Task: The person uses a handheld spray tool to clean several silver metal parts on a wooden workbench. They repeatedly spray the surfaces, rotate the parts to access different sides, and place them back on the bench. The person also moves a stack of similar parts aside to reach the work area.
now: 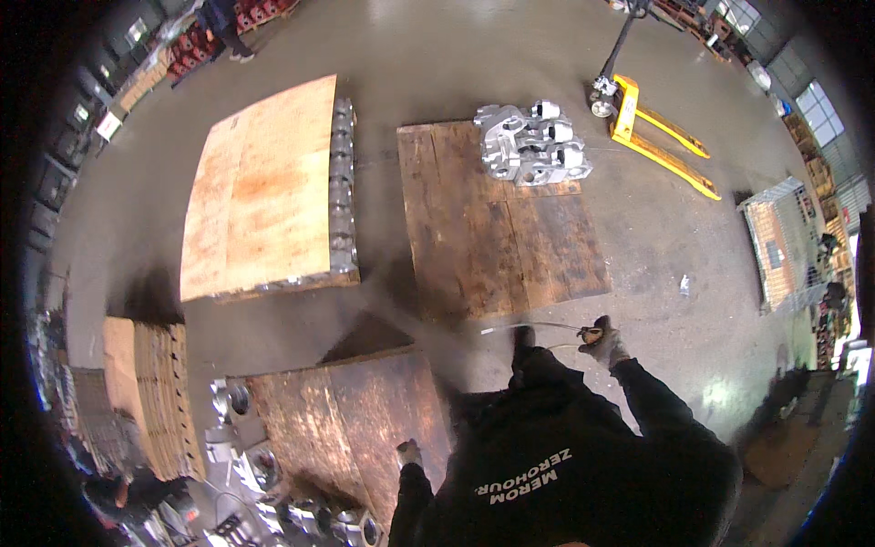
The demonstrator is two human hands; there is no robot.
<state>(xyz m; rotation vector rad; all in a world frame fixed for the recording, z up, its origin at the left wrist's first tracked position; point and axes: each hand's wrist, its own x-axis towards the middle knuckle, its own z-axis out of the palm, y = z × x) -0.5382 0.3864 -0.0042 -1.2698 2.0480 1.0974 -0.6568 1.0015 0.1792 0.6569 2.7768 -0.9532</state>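
My right hand (pixel 609 348), in a pale glove, is closed around a thin, bendy whitish strip (pixel 533 325) at the front right of my body. The strip curves out to the left above the floor; its exact kind is unclear. Over the near worn wooden board (pixel 314 415) hangs my left hand (pixel 409 452), also gloved. Its fingers are too small to make out, and nothing visible sticks out of it. Cast metal housings (pixel 239 456) line that board's left side. Ahead, a second worn wooden board (pixel 474 237) bears several silvery castings (pixel 529 146) at its far right end.
To the left, a light plywood sheet (pixel 260 182) covers a stack of metal castings (pixel 342 196). A yellow pallet jack (pixel 643 128) stands at the far right, and a wire-mesh crate (pixel 782 242) farther right. Flattened boards (pixel 150 392) lean at left. Another person (pixel 137 497) bends at lower left.
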